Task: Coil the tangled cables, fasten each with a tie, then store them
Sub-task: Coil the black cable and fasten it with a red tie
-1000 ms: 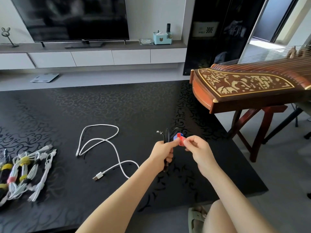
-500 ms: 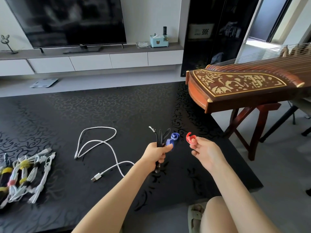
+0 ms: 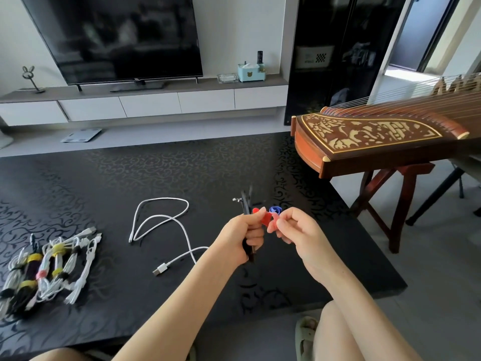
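My left hand grips a folded black cable upright above the black table; its plug ends stick out above my fist. My right hand pinches a red tie against the black cable, right beside my left thumb. A blue tie curls just behind the red one, between the two hands. A loose white USB cable lies uncoiled on the table to the left of my hands.
Several coiled cables fastened with yellow, pink and black ties lie at the table's left edge. A wooden zither on a stand overhangs the table's right side. A TV unit stands across the floor behind.
My right hand, which had pulled away with the red tie, has come back and brought the tie against the black cable in my left hand.
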